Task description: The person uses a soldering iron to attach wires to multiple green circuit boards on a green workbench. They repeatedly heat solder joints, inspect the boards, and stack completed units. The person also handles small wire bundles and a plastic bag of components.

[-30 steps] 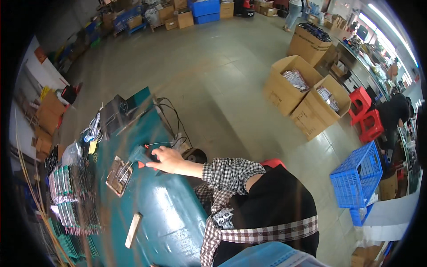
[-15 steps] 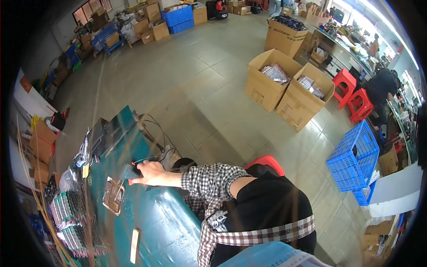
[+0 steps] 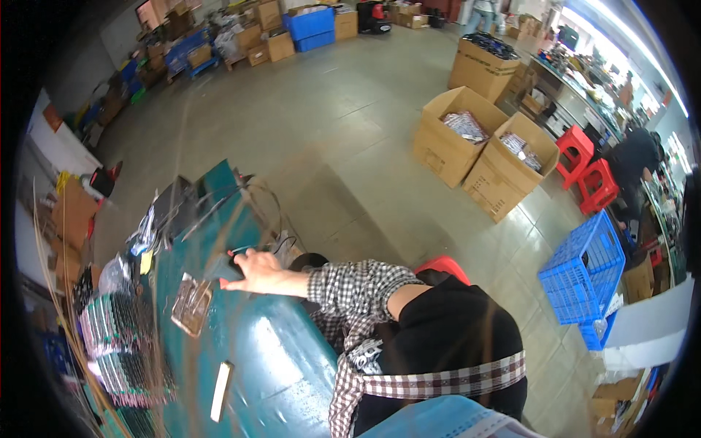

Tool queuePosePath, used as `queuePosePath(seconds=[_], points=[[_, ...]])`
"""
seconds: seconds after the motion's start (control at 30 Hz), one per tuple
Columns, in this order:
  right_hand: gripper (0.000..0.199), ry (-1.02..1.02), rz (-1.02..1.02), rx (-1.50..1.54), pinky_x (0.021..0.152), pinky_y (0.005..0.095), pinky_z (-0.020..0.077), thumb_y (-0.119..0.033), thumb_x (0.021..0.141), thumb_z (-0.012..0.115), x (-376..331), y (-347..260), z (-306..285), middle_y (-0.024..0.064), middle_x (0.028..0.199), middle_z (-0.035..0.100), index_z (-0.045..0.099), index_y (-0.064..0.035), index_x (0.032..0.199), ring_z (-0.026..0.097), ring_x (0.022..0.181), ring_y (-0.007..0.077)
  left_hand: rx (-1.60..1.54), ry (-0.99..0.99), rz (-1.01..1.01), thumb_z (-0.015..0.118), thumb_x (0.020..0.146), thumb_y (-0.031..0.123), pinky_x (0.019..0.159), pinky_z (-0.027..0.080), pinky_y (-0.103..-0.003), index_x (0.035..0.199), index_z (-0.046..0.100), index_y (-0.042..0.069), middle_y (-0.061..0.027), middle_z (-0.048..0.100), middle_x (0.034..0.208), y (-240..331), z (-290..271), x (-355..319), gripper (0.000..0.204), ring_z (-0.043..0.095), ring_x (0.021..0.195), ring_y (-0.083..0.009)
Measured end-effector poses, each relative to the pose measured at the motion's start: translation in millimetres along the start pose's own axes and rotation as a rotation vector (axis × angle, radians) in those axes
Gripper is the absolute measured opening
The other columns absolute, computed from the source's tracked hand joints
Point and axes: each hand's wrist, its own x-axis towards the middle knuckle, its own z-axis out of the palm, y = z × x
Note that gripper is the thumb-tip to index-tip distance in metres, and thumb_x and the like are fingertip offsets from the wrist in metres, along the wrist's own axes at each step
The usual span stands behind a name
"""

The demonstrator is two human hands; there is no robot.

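Observation:
My right hand point(image 3: 255, 271) reaches left over a green-topped table point(image 3: 274, 358), its sleeve black-and-white checked. Thumb and fingers close round a small dark grey, block-like thing point(image 3: 229, 269) with red parts; its exact kind I cannot make out. Just left of it and nearer lies a shallow, brownish metal tray point(image 3: 193, 305) with a shiny, stained inside. A pale, narrow flat bar point(image 3: 220, 392) rests closer to me on the table. My left hand is out of view.
Stacked thin boards point(image 3: 120, 343) crowd the table's left side, beside a clear plastic bag point(image 3: 117, 277). A black box point(image 3: 175, 201) and cables point(image 3: 274, 201) sit at the far end. Beyond are cartons point(image 3: 453, 139), red stools point(image 3: 597, 186) and a blue crate point(image 3: 584, 266).
The whole view has shifted slightly, so the floor items appear farther right and lower. My right hand keeps its grip on the dark grey thing near the metal tray.

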Motion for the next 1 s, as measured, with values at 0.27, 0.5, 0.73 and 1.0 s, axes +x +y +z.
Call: queuePosePath(seconds=[0.27,0.5,0.73,1.0], points=[[0.078,-0.015,-0.028,-0.148,0.079,0.0413,0.0513,-0.070,0.066,0.065,17,-3,-8,0.0136,0.103,0.067,0.059,-0.0084,0.114,0.065,0.092,0.0311,-0.105,0.122,-0.181,0.066,0.083,0.008,0.079,0.047,-0.028,0.117,0.056,-0.002,-0.0092,0.056,0.103,37,0,-2,0.037,0.055,0.090,-0.0172],[0.061,0.095,-0.103,-0.159,0.070,0.0408,0.0520,-0.052,0.070,0.071,3,-9,9,0.0144,0.084,0.069,0.062,-0.0024,0.104,0.067,0.079,0.0316,0.319,0.147,-0.066,0.075,0.074,0.015,0.085,0.048,-0.035,0.108,0.065,0.003,-0.0115,0.062,0.100,4,-24,-2,0.038,0.060,0.093,-0.0226],[0.031,0.144,-0.243,0.641,0.063,0.0289,0.0464,-0.022,0.077,0.075,1,20,1,0.0014,0.076,0.060,0.061,-0.0002,0.095,0.056,0.065,0.0113,0.341,0.156,-0.032,0.075,0.073,0.014,0.085,0.047,-0.035,0.108,0.065,0.004,-0.0106,0.062,0.100,6,-22,-11,0.038,0.060,0.092,-0.0241],[0.031,-0.393,0.157,1.072,0.054,0.0287,0.0515,-0.016,0.087,0.063,25,12,-50,0.0103,0.090,0.064,0.059,0.0027,0.111,0.061,0.063,0.0170,0.348,0.141,-0.041,0.074,0.073,0.010,0.085,0.047,-0.034,0.109,0.065,0.004,-0.0103,0.061,0.098,17,-24,-11,0.038,0.059,0.092,-0.0232]])
